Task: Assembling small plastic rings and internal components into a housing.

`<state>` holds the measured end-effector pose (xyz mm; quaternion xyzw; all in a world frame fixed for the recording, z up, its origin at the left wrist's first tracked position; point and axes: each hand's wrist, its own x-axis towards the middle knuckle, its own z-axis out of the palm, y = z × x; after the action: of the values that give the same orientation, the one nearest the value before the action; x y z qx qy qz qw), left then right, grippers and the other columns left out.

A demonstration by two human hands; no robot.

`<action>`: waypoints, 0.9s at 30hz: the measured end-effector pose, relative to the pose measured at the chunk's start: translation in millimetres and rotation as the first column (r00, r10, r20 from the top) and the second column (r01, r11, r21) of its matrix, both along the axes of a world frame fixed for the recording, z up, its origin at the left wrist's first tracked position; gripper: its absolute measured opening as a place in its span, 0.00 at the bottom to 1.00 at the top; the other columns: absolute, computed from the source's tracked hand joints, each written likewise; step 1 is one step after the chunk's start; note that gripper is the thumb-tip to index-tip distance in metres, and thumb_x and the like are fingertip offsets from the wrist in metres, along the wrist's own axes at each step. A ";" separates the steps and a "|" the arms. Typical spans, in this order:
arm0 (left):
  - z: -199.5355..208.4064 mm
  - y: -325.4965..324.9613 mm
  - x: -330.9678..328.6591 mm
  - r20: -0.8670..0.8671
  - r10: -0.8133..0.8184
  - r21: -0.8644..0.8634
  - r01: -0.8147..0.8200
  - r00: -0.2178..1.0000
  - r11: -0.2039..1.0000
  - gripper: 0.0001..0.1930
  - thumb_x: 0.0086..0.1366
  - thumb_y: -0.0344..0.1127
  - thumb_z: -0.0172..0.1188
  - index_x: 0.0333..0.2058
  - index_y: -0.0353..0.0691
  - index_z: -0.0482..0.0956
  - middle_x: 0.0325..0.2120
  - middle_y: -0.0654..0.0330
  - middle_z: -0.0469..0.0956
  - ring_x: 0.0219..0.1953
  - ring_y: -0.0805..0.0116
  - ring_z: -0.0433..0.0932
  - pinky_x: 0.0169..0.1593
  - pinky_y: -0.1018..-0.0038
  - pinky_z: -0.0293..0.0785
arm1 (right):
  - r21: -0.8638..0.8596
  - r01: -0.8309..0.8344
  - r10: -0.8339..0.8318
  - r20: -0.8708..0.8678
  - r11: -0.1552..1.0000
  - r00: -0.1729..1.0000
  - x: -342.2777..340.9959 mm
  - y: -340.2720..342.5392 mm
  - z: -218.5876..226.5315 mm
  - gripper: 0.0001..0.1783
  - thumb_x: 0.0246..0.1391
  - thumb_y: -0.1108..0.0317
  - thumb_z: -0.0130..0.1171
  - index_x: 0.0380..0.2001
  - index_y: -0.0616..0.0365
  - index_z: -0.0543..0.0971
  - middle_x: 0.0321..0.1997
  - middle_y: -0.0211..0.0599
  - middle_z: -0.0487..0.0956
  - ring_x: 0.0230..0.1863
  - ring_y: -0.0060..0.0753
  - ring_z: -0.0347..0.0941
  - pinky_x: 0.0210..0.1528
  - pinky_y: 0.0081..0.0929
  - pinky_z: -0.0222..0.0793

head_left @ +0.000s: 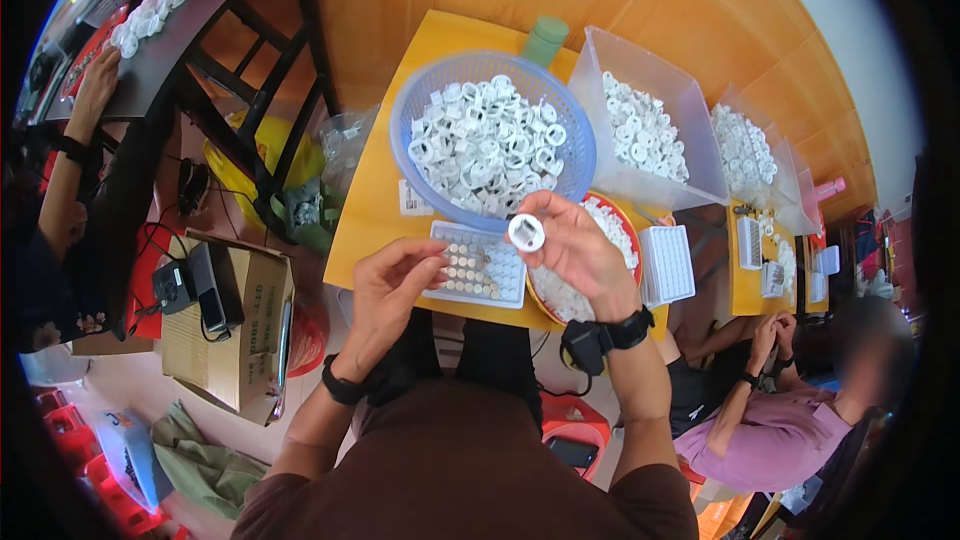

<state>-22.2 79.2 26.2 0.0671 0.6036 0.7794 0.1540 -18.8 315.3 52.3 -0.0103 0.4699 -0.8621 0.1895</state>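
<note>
My right hand (585, 250) is closed, pinching a round white plastic cap (526, 232) with a dark slot in its face. It is raised above the front of the yellow table. My left hand (392, 285) has thumb and forefinger drawn together at the left side of a white compartment tray (508, 275); whatever lies between the fingertips is too small to name. Small round tan-metal discs (465, 273) fill rows of that tray. Just behind it stands a blue-lavender plastic basket (402, 140) heaped with white plastic parts (490, 140).
Partly beneath my right hand is a red-rimmed basin (634, 240) of small white pieces. A white slotted tray (668, 265) and a clear bin (705, 155) stand right. A green-lidded container (545, 40) is behind. Two other people sit at the sides; a cardboard box (225, 340) lies left.
</note>
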 end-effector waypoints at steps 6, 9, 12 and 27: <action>13.0 36.0 1.6 -0.036 -0.220 0.141 0.223 0.975 0.965 0.11 0.58 0.24 0.56 0.42 0.33 0.75 0.35 0.62 0.71 0.35 0.77 0.74 0.37 0.81 0.72 | -0.193 0.047 -0.021 0.132 0.980 0.991 30.1 -18.1 -12.2 0.12 0.53 0.65 0.54 0.40 0.56 0.68 0.34 0.32 0.74 0.33 0.23 0.71 0.31 0.18 0.66; 10.2 48.4 4.3 -0.089 -0.190 0.137 0.201 0.978 0.970 0.10 0.57 0.23 0.56 0.40 0.32 0.75 0.35 0.61 0.71 0.33 0.76 0.75 0.37 0.81 0.73 | -0.200 0.069 -0.049 0.105 0.977 0.993 35.4 -16.3 -20.7 0.11 0.54 0.65 0.53 0.39 0.56 0.68 0.34 0.32 0.74 0.33 0.23 0.71 0.31 0.19 0.66; 5.9 53.7 5.2 -0.071 -0.196 0.099 0.203 0.978 0.974 0.08 0.56 0.22 0.56 0.37 0.31 0.76 0.34 0.60 0.72 0.31 0.75 0.76 0.36 0.81 0.73 | -0.173 0.075 -0.057 0.103 0.982 0.993 40.0 -13.1 -24.2 0.11 0.55 0.64 0.51 0.39 0.58 0.69 0.34 0.33 0.75 0.34 0.24 0.72 0.31 0.19 0.67; -6.0 55.7 16.5 0.050 -0.245 0.063 0.242 0.968 0.968 0.08 0.56 0.25 0.59 0.36 0.33 0.74 0.33 0.62 0.75 0.35 0.79 0.74 0.37 0.81 0.72 | 0.381 0.625 -0.559 -0.280 0.682 0.780 80.0 -39.8 -24.7 0.08 0.54 0.76 0.52 0.37 0.66 0.76 0.32 0.33 0.72 0.30 0.22 0.73 0.28 0.15 0.71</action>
<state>-5.7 134.9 20.2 0.1225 0.5639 0.7729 0.2638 61.2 275.5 27.7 0.1260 0.6473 -0.7392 -0.1367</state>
